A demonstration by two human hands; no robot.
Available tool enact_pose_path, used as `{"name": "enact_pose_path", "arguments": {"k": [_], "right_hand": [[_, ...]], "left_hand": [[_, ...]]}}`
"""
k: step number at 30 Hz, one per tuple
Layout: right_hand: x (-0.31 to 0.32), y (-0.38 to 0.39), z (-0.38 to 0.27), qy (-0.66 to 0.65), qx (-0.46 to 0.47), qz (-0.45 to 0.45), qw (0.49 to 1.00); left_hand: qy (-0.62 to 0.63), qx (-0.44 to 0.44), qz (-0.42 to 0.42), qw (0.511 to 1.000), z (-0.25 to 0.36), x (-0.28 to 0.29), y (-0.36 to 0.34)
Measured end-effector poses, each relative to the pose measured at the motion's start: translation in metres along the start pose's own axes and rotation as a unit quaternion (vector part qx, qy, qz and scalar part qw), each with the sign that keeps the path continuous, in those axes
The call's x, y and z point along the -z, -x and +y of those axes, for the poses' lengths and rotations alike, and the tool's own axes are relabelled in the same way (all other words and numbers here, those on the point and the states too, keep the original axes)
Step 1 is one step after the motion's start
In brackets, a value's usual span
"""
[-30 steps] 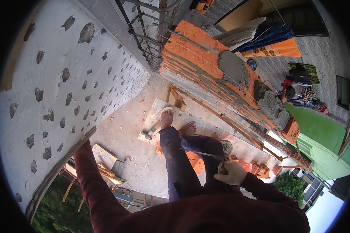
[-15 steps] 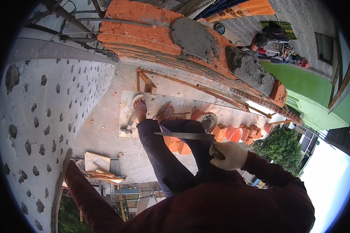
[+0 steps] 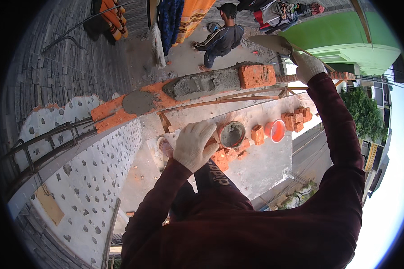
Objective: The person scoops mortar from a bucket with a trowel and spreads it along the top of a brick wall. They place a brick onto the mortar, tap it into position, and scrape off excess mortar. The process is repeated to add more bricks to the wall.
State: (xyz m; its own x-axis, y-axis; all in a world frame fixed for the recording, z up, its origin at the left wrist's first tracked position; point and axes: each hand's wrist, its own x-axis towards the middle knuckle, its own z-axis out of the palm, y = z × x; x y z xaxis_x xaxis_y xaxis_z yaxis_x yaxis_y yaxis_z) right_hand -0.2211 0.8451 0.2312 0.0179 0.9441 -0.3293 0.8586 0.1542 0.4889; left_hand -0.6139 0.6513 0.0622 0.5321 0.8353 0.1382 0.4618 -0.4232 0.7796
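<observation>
My right hand (image 3: 309, 67), in a pale work glove, is closed round the handle of a pointed trowel (image 3: 271, 43), held out at the upper right beyond the wall's end. Nearer my body, my left hand (image 3: 192, 147) is gloved too and hangs in the air with thumb and fingers apart, nothing in it. Across the view in front of me runs a narrow brick wall (image 3: 159, 96). Grey mortar (image 3: 202, 84) lies along its top, with a smaller round patch (image 3: 138, 102) farther left. A whole orange brick (image 3: 256, 76) sits at the right end of the mortar.
Beyond the wall a person (image 3: 222, 36) in dark clothes stands near hanging cloths (image 3: 191, 20). Below, on my side, are a bucket of mortar (image 3: 232, 134), a red bucket (image 3: 275, 131) and stacked bricks (image 3: 296, 119). A wooden rail (image 3: 238, 96) runs beside the wall; steel bars (image 3: 54, 139) jut out left.
My view has swung up toward the wall. My right hand has carried the trowel from over my legs to the upper right. My left hand has come into view.
</observation>
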Motion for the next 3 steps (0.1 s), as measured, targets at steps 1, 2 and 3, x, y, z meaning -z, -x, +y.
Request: {"name": "enact_pose_path", "arguments": {"k": [1, 2, 3], "right_hand": [[-0.016, -0.025, 0.010, 0.024, 0.018, -0.011, 1.000], [-0.033, -0.042, 0.021, 0.064, 0.014, -0.056, 0.996], [-0.051, -0.058, 0.028, 0.058, 0.010, -0.083, 0.995]], "left_hand": [[-0.055, -0.059, -0.040, 0.996, 0.009, -0.010, -0.047], [-0.107, -0.124, -0.057, 0.985, 0.020, -0.022, -0.088], [-0.104, -0.125, -0.062, 0.985, 0.025, -0.020, -0.099]]}}
